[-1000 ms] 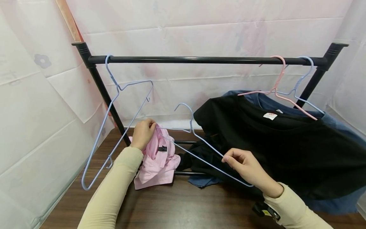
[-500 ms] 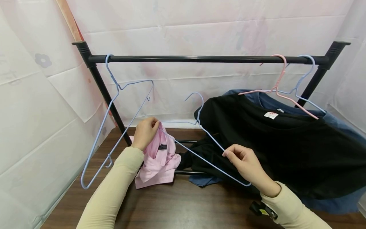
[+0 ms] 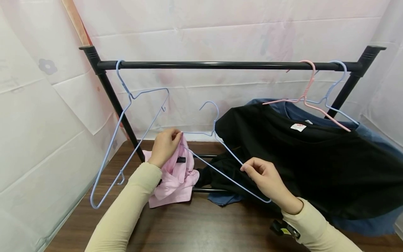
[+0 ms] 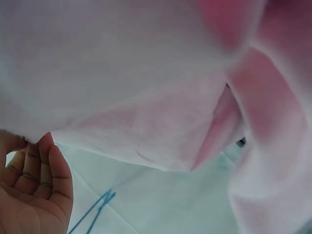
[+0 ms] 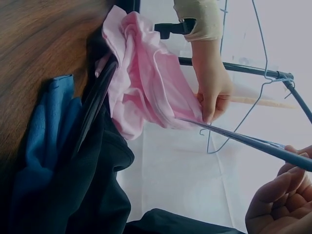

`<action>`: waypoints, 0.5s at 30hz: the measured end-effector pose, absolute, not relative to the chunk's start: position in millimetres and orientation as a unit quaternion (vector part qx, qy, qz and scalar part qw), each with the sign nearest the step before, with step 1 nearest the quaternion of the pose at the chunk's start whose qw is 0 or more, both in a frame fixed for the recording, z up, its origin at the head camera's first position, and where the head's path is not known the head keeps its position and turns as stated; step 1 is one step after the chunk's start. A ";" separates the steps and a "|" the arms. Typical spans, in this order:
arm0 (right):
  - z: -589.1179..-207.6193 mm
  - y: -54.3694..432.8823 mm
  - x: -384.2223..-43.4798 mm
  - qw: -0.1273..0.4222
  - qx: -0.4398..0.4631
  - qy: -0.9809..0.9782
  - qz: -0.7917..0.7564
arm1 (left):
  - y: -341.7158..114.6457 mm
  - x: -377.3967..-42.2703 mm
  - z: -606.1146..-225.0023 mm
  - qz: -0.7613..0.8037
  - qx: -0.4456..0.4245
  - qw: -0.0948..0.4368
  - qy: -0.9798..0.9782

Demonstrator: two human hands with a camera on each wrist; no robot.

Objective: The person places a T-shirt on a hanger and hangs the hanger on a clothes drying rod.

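Observation:
My left hand point(image 3: 165, 145) pinches the top edge of a pink shirt point(image 3: 171, 182), which hangs bunched below the fingers and has a black label point(image 3: 181, 160) inside. Held between thumb and fingers of my right hand point(image 3: 263, 178) is a light blue wire hanger point(image 3: 228, 179), its hook pointing up. The hanger's left end runs into the pink shirt's opening beside my left fingers and is hidden there. In the right wrist view, the hanger point(image 5: 253, 141) reaches from the right fingers to the shirt point(image 5: 151, 83). Pink cloth point(image 4: 136, 131) fills most of the left wrist view.
A black rail point(image 3: 207, 65) crosses above both hands. At its left hangs a bare blue hanger point(image 3: 108, 150). To the right, a black T-shirt point(image 3: 292, 157) on a pink hanger point(image 3: 304, 91) overlaps a blue shirt point(image 3: 374, 140) on a blue hanger point(image 3: 333, 85). Below is a brown wooden table point(image 3: 201, 227).
The held hanger rose and swung right, then came slightly back left along with my right hand. My left hand has shifted right and a little up, carrying the pink shirt's edge.

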State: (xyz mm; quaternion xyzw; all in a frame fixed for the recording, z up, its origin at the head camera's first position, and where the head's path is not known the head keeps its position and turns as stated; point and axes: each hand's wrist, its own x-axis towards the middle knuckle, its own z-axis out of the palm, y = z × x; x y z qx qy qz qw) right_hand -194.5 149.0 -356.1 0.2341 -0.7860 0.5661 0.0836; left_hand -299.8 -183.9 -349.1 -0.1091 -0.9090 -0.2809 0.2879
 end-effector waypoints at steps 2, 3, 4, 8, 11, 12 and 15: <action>-355.8 147.9 -195.0 0.081 0.234 -0.785 0.568 | -181.6 -298.0 -348.2 -0.285 -0.114 0.295 -0.905; -355.9 147.4 -195.4 0.080 0.234 -0.784 0.569 | -180.2 -297.1 -347.8 -0.286 -0.116 0.300 -0.903; -356.1 146.8 -195.9 0.079 0.234 -0.783 0.571 | -178.5 -296.0 -347.5 -0.287 -0.119 0.304 -0.901; -358.4 144.2 -198.5 0.082 0.237 -0.776 0.578 | -170.4 -289.7 -344.4 -0.292 -0.133 0.317 -0.892; -359.4 142.2 -199.9 0.084 0.238 -0.771 0.585 | -165.5 -284.8 -341.4 -0.295 -0.143 0.321 -0.889; -359.5 141.5 -200.2 0.084 0.238 -0.769 0.587 | -164.1 -283.5 -340.5 -0.296 -0.146 0.321 -0.888; -359.0 139.7 -200.9 0.088 0.236 -0.766 0.591 | -160.9 -280.9 -338.2 -0.295 -0.158 0.328 -0.883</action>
